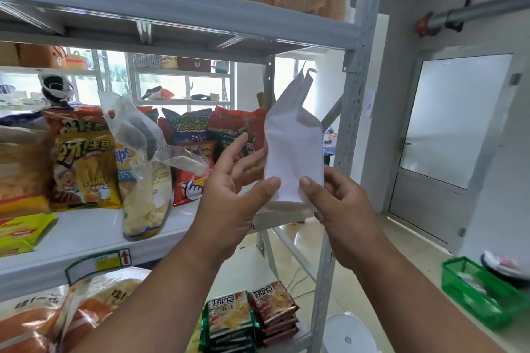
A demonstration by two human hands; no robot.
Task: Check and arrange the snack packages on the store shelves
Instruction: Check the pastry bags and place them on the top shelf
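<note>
While raised before shelf [94,226] edge: white package [292,149], upright, pinched at lower end by left hand [238,189] thumb and right hand [341,203] thumb; left fingers extended behind.

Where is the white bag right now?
In the head view, the white bag is right of centre, pinched at its bottom between the left hand and right hand, in front of the shelf post.
</note>
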